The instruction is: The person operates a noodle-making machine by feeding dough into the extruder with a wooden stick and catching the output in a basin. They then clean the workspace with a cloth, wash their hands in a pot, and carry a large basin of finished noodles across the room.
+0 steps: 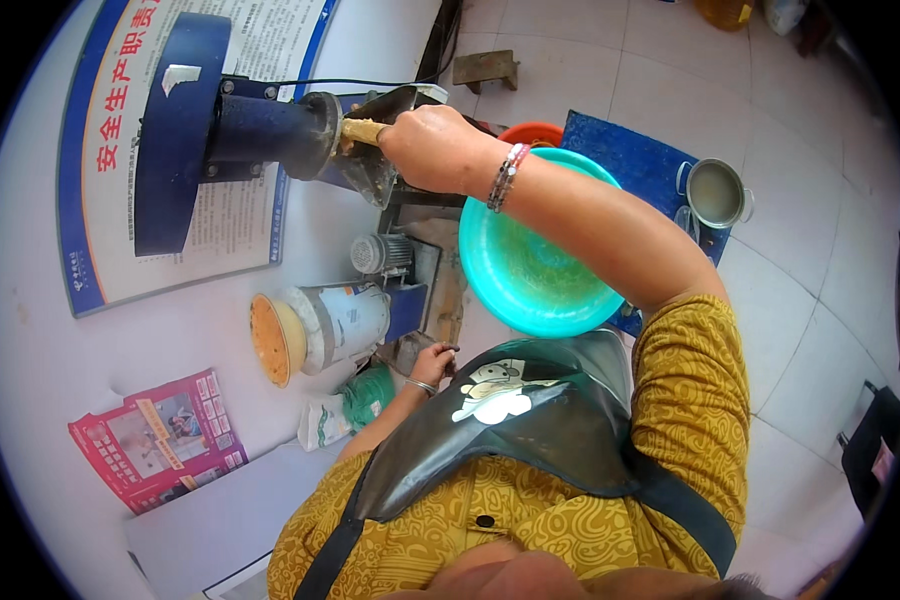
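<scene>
My right hand, with beaded bracelets at the wrist, is closed round a pale wooden stick. The stick's far end reaches the open metal mouth of a dark blue machine, beside its round flange. Below my raised right forearm sits a wide turquoise basin with a wet-looking inside. Low on the left, my left hand is beside the machine's lower frame, close to my dark apron. Its fingers are curled together; whatever they hold is too small to make out.
A grey motor and a white bucket topped by an orange-yellow bowl stand at left. Under the basin is a blue table, with a metal pot at its right edge. A small wooden stool stands beyond.
</scene>
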`<state>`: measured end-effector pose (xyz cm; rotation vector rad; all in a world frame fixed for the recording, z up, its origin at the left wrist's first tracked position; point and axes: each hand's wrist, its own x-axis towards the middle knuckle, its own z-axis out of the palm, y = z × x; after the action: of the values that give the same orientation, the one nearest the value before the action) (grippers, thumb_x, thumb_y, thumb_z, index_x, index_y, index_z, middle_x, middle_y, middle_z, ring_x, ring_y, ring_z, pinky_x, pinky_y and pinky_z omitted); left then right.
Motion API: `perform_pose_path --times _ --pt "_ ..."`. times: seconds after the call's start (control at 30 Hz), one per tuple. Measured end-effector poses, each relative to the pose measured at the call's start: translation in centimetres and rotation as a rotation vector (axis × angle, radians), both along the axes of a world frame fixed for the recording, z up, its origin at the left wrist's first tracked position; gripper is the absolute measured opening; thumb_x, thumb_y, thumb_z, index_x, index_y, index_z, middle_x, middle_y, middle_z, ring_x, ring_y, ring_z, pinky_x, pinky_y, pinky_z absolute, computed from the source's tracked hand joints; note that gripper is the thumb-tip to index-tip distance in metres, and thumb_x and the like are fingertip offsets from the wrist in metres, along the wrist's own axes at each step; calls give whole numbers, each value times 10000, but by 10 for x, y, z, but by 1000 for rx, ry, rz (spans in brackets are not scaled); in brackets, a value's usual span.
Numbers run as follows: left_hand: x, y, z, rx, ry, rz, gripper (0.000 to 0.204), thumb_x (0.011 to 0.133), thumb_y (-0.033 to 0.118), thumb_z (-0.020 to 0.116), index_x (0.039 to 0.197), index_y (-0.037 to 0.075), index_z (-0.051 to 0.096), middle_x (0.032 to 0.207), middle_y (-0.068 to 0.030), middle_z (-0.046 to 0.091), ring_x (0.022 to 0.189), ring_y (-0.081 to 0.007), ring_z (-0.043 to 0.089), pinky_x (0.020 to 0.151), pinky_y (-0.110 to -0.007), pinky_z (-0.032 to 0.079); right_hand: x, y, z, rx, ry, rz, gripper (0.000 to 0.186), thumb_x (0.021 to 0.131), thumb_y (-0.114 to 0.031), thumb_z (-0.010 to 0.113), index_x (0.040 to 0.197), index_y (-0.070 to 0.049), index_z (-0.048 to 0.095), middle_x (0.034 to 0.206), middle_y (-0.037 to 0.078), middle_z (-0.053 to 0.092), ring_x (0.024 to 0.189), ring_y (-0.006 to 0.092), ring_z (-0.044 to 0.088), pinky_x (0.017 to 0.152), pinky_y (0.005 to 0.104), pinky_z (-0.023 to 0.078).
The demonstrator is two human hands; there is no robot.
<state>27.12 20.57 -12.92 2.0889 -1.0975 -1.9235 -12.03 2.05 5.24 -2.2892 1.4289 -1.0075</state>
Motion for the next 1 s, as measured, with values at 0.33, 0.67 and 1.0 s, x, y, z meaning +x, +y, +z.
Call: perform_pose_path --times 0.33,0.67,1.0 --pt "-6 -1 3 -34 -6 1 153 896 95 546 1014 7 585 688 -38 542 579 -143 547 521 -264 443 -8 10 20 81 35 -29 124 736 -63 588 798 -7 679 718 179 658 663 346 657 605 418 531" --pt "-20 1 11 -69 -68 -119 203 873 73 533 1046 -21 579 680 -40 529 554 -139 508 501 -274 430 17 0 -3 135 -24 -87 182 831 -144 544 893 -12 652 740 202 643 695 361 645 637 450 522" --pt "-20 -19 -3 -62 43 -100 196 879 74 525 1045 -6 591 679 -29 529 575 -132 517 526 -287 459 21 14 -5 139 157 -5 198 819 -131 565 958 -14 643 769 163 642 706 339 653 636 440 527"
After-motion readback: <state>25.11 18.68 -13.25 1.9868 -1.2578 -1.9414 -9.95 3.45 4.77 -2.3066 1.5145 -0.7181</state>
